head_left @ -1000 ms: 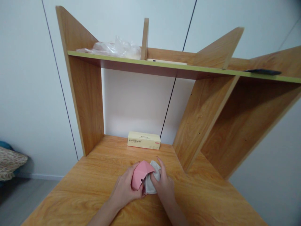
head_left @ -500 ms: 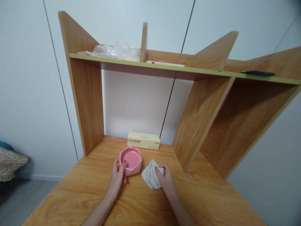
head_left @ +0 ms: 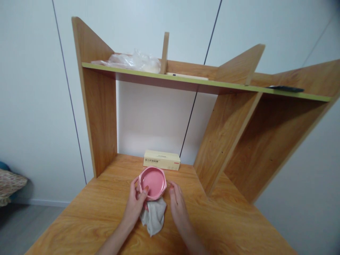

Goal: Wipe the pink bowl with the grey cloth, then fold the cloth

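The left hand grips a round pink bowl, tipped to show its inside; a grey cloth hangs under (pinched too). The right hand is open.

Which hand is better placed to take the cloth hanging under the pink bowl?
Right, probably. The left hand grips the tilted bowl by its rim, so it is busy. The right hand is open and holds nothing, just beside the cloth.
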A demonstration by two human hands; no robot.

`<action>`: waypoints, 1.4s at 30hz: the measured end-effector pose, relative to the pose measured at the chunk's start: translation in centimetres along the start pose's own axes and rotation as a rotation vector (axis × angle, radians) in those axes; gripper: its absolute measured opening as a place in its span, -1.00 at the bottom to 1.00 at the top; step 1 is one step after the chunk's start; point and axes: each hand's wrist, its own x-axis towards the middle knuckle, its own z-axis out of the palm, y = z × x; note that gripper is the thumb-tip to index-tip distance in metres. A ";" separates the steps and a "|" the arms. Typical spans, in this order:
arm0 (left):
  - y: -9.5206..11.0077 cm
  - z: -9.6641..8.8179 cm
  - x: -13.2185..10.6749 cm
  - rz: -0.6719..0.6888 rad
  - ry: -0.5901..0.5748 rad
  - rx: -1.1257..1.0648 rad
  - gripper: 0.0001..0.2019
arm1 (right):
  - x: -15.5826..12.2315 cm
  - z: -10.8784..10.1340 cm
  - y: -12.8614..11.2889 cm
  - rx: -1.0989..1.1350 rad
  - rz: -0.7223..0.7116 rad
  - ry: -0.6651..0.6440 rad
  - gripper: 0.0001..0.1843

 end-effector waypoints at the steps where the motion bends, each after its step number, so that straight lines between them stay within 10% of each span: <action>1: -0.1 0.0 0.0 0.002 -0.008 0.011 -0.33 | 0.3 -0.3 -0.7 0.031 0.004 -0.029 -0.63; 13: -0.7 -0.6 0.1 0.268 -0.162 0.246 -0.49 | 3.6 -2.0 -0.7 -0.037 0.037 -0.024 -0.53; 21: 0.0 -1.7 1.2 0.320 -0.012 0.396 -0.64 | 6.4 -8.5 5.7 -0.419 0.245 0.067 -0.52; 27: -0.5 -2.1 1.5 0.277 -0.030 0.512 -0.66 | 5.0 -9.6 8.7 -0.497 0.320 0.049 -0.53; 42: 0.0 -3.0 2.2 0.110 -0.095 0.991 -0.75 | 3.8 -9.3 4.4 -0.619 0.346 0.120 -0.47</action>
